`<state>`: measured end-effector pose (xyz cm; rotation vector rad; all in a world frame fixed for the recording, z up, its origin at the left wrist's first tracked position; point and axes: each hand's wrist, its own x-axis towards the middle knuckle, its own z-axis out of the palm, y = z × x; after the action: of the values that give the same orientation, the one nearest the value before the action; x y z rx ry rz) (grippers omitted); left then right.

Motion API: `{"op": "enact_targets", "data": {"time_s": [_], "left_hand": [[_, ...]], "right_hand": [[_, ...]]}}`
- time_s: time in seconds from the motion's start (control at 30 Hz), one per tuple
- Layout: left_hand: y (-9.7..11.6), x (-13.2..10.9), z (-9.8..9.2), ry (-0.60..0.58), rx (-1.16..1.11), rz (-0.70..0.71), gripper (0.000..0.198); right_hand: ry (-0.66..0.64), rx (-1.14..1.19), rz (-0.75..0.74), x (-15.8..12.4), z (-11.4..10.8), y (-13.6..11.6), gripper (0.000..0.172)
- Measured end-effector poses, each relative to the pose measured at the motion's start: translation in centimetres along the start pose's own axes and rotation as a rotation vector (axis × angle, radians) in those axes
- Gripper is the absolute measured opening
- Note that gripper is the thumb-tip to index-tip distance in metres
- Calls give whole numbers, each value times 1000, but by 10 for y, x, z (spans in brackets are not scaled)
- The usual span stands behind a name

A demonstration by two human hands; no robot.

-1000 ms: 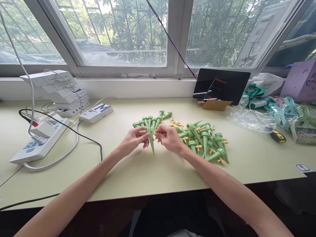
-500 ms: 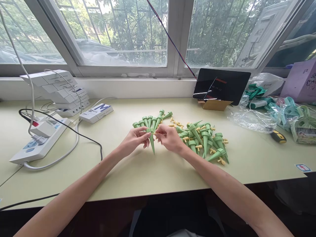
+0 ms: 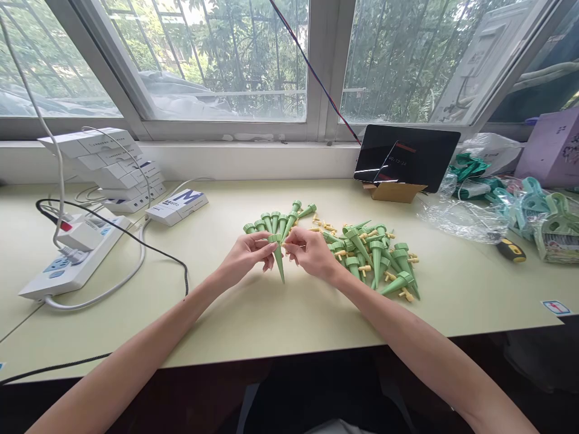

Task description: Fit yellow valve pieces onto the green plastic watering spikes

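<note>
My left hand (image 3: 246, 256) and my right hand (image 3: 310, 253) meet over the pale table (image 3: 271, 313), fingers pinched on the wide top of one green plastic cone spike (image 3: 279, 260), its tip pointing down toward me. Just behind the hands lies a neat row of green spikes (image 3: 275, 222). To the right of my right hand sits a loose heap of green spikes mixed with small yellow valve pieces (image 3: 375, 256).
A white power strip (image 3: 67, 262) with plugs and a black cable (image 3: 149, 244) lies at the left, beside stacked white boxes (image 3: 108, 169). A dark tablet (image 3: 404, 158) leans on a cardboard box at the back. Plastic bags, teal clips and a yellow-black tool (image 3: 511, 249) fill the right.
</note>
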<state>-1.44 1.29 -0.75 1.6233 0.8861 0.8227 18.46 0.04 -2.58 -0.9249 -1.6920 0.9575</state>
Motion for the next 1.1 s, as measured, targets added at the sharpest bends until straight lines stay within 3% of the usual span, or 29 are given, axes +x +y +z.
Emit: {"op": "enact_targets", "data": {"time_s": [0.1,0.3,0.6,0.83,1.1], "left_hand": [[1,0,1,11,-8,-2,29],[-1,1,4,62,74,141,25],[6,-2,3,28,22,-6,29],[2,0,5,82,36,101,32],[4,-1,6,48,-7,51,34]], "right_hand": [[0,-6,-7,0,0,0,9],[-11,16,29,-1,-1,-2,8],[-7,8,-12,-1,0,-2,10],[-13,23,30,-1,-1,-4,10],[-3,14,0,-1,0,-6,11]]}}
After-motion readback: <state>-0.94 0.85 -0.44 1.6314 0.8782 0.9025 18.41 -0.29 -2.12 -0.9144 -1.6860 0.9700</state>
